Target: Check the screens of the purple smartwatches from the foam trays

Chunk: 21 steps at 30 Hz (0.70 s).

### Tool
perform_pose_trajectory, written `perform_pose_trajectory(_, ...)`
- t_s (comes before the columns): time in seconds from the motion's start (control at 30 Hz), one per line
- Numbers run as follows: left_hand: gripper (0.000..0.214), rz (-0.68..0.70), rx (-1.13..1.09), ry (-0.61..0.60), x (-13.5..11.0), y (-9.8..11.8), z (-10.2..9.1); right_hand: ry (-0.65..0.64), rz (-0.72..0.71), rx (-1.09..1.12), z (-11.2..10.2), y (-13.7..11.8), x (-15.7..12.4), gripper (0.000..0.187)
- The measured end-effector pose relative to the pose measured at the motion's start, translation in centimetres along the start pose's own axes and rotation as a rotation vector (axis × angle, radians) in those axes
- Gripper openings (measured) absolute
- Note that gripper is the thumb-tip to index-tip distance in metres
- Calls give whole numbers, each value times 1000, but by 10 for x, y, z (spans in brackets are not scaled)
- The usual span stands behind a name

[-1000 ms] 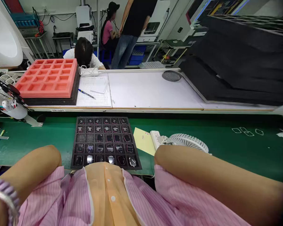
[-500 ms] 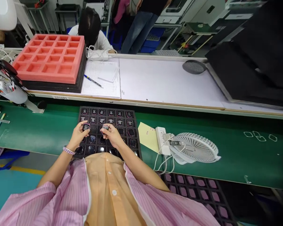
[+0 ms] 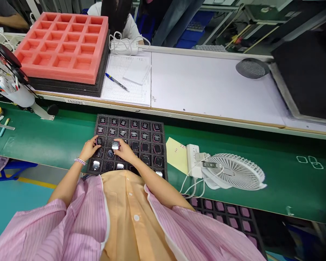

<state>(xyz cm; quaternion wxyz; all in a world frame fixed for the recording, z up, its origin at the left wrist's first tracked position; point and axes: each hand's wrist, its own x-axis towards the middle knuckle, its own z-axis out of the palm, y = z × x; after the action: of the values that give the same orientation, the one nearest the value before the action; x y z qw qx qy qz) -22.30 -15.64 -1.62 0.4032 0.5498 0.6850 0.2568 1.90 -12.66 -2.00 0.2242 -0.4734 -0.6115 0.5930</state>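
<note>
A black foam tray lies in front of me on the green bench, its slots filled with small square watch-like devices. The two back rows show white lines of print on dark faces; many nearer ones have plain glossy faces. My left hand pinches one printed device by its edges, at the left end of the third row; whether it is fully down in the slot I cannot tell. Between the thumb and fingers of my right hand is another device, shiny with printed lines, held just above the tray.
A white fan, a power strip and yellow paper lie right of the tray. On the shelf beyond are pink foam trays, a pen and paper sheets. A co-worker sits opposite. Another tray is below the bench edge.
My left hand has brought its device to the tray's left column. The device in my right hand has turned so its shiny printed face shows, and that hand has shifted slightly left over the tray.
</note>
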Motion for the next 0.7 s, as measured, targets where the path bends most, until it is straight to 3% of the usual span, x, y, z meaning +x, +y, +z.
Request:
perform_pose_trajectory(0.2,58,77,328,-16,14,7,4,96,-43,-507,12,-18,22,53)
perform_pose_trajectory(0.3,64,93,442,10,10,14,3,124,-34,-645,11,-21,13,60)
perform_pose_trajectory(0.4,63,105,510,51,4,26,6,204,11,-736,-7,-14,-7,57)
perform_pose_trajectory(0.47,48,128,523,41,2,39,18,284,95,-784,-25,-6,-19,48)
perform_pose_trajectory(0.57,31,164,513,-39,6,64,53,374,237,-844,-49,5,-32,40)
perform_pose_trajectory(0.7,31,116,500,-57,11,99,101,383,284,-897,-55,4,-37,32)
